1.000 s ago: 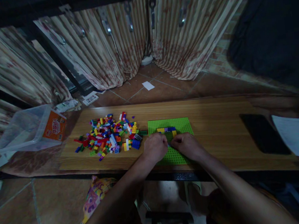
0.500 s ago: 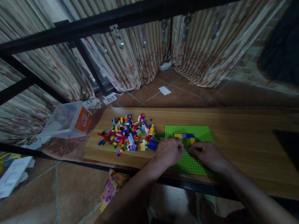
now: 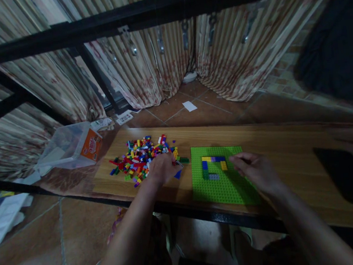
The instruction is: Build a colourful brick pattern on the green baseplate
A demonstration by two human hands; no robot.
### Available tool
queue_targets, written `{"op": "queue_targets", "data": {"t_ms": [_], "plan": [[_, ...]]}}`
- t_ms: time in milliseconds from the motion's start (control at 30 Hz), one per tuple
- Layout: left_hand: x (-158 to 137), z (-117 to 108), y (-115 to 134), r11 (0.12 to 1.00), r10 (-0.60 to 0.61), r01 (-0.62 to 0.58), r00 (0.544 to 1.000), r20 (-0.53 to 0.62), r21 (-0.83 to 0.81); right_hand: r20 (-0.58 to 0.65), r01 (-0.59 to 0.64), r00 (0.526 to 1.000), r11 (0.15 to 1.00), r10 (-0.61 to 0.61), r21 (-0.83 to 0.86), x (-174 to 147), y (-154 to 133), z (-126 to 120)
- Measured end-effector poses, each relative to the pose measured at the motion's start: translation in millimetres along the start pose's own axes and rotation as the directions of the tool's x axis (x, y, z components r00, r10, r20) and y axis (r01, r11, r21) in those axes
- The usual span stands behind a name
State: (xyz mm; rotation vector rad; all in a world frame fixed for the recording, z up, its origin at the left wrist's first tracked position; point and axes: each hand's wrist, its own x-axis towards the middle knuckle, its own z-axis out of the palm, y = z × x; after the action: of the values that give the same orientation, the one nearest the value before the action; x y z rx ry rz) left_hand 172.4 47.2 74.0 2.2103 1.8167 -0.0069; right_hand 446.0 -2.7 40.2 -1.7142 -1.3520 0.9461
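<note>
My left hand (image 3: 163, 168) is over the right side of a pile of mixed toy bricks (image 3: 138, 159), its fingers curled down; the fingertips and anything in them are hidden. My right hand (image 3: 255, 170) hovers over the right edge of a green baseplate (image 3: 222, 192), thumb and fingers pinched together; I cannot make out anything between them. On the baseplate stands an unclosed outline of bricks: a yellow brick (image 3: 206, 159) and a dark blue brick (image 3: 219, 158) along the far side, an orange-yellow brick (image 3: 224, 166) at right, a blue brick (image 3: 205, 165) at left, a grey brick (image 3: 213, 177) nearest me.
The baseplate and pile lie on a long wooden table (image 3: 284, 151). A dark flat object (image 3: 346, 174) lies at its right. A clear plastic box (image 3: 68, 149) with an orange label stands beyond the left end. Black metal bars (image 3: 159, 19) cross in front of striped curtains.
My left hand has moved left from the baseplate to the brick pile. My right hand has drawn up and right off the bricks, uncovering the outline. The view has shifted slightly.
</note>
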Motion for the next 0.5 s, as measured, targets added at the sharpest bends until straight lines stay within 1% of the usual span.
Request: {"op": "queue_targets", "data": {"t_ms": [133, 300, 400, 500], "plan": [[-2.6, 6.6, 8.1, 0.995, -0.026, 0.025, 1.0, 0.01, 0.096, 0.005, -0.003, 1.0, 1.0, 0.003, 0.012, 0.4, 3.2, -0.1], [-4.0, 11.6, 12.5, 0.988, -0.021, 0.018, 1.0, 0.018, 0.151, 0.005, 0.008, 1.0, 1.0, -0.008, 0.003, 0.4, 3.4, 0.0], [-4.7, 9.6, 12.3, 0.99, 0.007, -0.01, 1.0, 0.025, 0.143, 0.008, 0.0, 1.0, 1.0, 0.0, 0.013, 0.4, 1.7, 0.2], [-3.8, 4.1, 6.2, 0.997, 0.025, -0.027, 0.999, 0.02, 0.078, 0.001, 0.0, 1.0, 1.0, 0.0, 0.031, 0.6, 0.4, -0.2]]}}
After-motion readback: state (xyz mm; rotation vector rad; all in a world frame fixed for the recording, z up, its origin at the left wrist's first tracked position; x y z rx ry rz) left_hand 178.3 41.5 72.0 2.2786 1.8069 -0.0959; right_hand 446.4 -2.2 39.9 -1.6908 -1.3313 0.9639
